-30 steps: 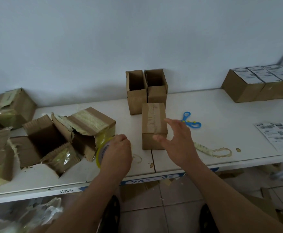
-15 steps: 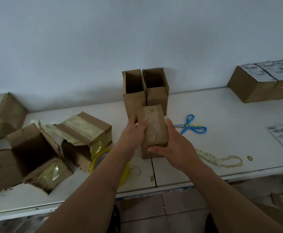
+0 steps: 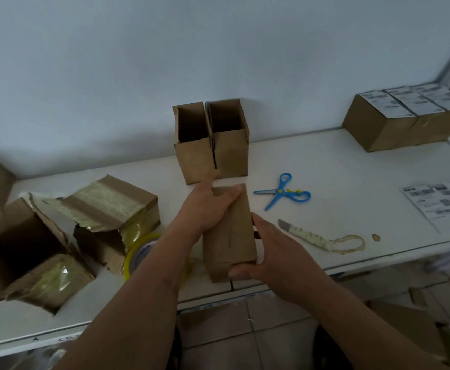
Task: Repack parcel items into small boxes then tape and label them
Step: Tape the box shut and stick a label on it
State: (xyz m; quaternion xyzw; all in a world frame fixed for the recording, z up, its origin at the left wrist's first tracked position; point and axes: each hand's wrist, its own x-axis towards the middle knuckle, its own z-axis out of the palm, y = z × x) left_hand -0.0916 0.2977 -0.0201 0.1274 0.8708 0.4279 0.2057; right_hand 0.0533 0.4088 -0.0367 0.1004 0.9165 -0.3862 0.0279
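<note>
I see both hands on the small taped box at the front edge of the white tabletop: the left hand lies across its far top with fingers curled over it, the right hand grips its near right corner, thumb under the front. Just behind stand two open small boxes side by side. Blue scissors lie right; a tape roll and torn parcels left.

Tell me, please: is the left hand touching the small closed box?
Touching. In the head view the left hand lies on the far top of the small closed box, its fingers curled over the edge; the right hand holds the near side.
</note>
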